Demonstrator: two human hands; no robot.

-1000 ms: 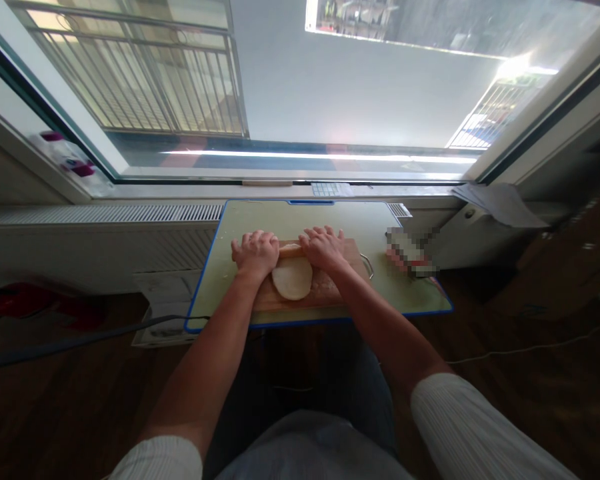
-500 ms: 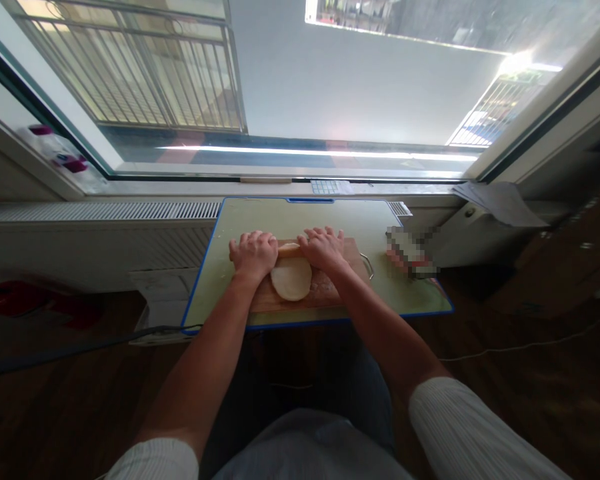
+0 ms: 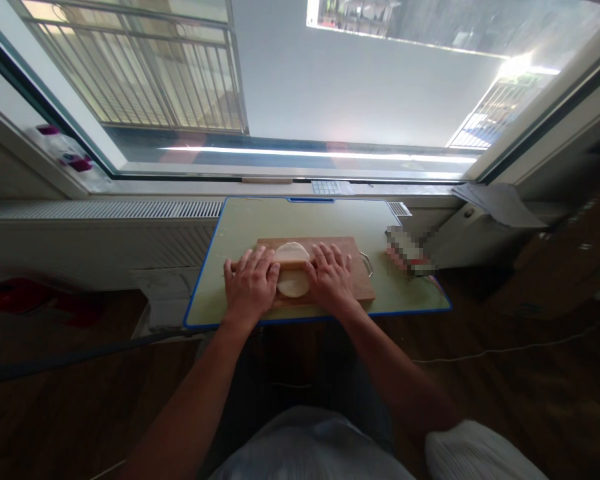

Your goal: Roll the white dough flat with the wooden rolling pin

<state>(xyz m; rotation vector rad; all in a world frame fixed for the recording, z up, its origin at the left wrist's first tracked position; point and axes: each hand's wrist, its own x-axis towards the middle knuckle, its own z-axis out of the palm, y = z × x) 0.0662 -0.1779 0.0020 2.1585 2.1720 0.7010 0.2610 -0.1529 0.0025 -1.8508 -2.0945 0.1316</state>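
Observation:
A wooden rolling pin [image 3: 293,265] lies across the middle of a flat, pale round of dough [image 3: 293,285], which shows on both the far and near sides of it. My left hand [image 3: 251,280] presses on the pin's left part, its fingers laid over the top and the thumb beside the dough. On the right part rests my right hand [image 3: 332,273], fingers bent over the pin in the same way. Under the dough is a wooden cutting board [image 3: 361,283] with a metal handle [image 3: 368,264] at its right end.
The board sits on a pale green, blue-edged tabletop [image 3: 340,219]. A blurred-out item [image 3: 409,252] lies at its right side. Behind are a radiator [image 3: 170,209] and a window sill with a bottle [image 3: 65,153] at left. Papers [image 3: 497,203] lie at right.
Both hands have drawn the rolling pin toward me, from the dough's far edge to its middle. Dough now shows beyond the pin as well as in front of it.

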